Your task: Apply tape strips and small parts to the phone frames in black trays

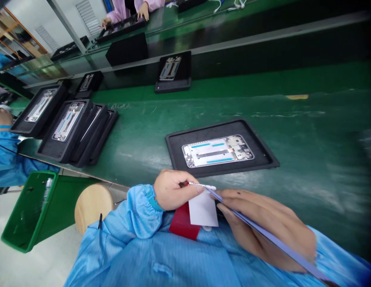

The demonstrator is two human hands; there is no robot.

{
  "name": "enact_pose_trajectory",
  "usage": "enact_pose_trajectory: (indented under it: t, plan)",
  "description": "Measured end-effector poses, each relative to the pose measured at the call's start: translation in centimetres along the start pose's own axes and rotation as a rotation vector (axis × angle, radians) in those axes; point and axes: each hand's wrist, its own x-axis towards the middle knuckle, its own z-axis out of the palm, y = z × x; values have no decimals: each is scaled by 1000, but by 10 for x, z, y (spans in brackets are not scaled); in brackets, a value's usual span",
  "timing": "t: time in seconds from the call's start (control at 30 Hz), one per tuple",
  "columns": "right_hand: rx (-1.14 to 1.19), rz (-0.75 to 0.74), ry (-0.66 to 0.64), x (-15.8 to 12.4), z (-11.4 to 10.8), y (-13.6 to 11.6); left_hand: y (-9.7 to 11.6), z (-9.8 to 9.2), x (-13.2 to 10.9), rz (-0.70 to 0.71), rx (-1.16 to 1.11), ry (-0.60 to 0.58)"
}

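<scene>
Carefully, the left hand (176, 191) pinches the white-tipped end of a blue film strip (263, 229), with the right fingers (248, 201) together along it; any slackening could let it curl onto the sleeve (143, 211), below the phone frame (217, 150) at twelve o'clock.

A green workbench (293, 131) and wooden stool (92, 207) stand on pale flooring (38, 267).

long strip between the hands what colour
The strip is pale blue-violet, its end by the left hand white; head view shows it best.
</scene>
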Motion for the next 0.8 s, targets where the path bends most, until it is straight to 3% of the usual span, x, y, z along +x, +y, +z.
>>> enact_pose_trajectory:
  t: [0.23, 0.33, 0.47, 0.63, 0.7, 0.8]
  plan:
    - [9, 37, 34, 1, 0, -5, 0, -1, -1, -11, 9, 4]
    - [10, 44, 13, 8, -1, 4, -5, -11, -3, -21, 65, 57]
    - [-69, -27, -23, 14, 13, 45, -26, -49, -2, -68, 164, 309]
    - [-74, -76, -181, 8, 40, 86, -60, -103, 6, -128, 210, 668]
    - [-108, -90, -191, 6, 46, 89, -69, -111, 9, -132, 211, 734]
    - [-122, -100, -210, 6, 47, 88, -74, -112, 12, -107, 226, 741]
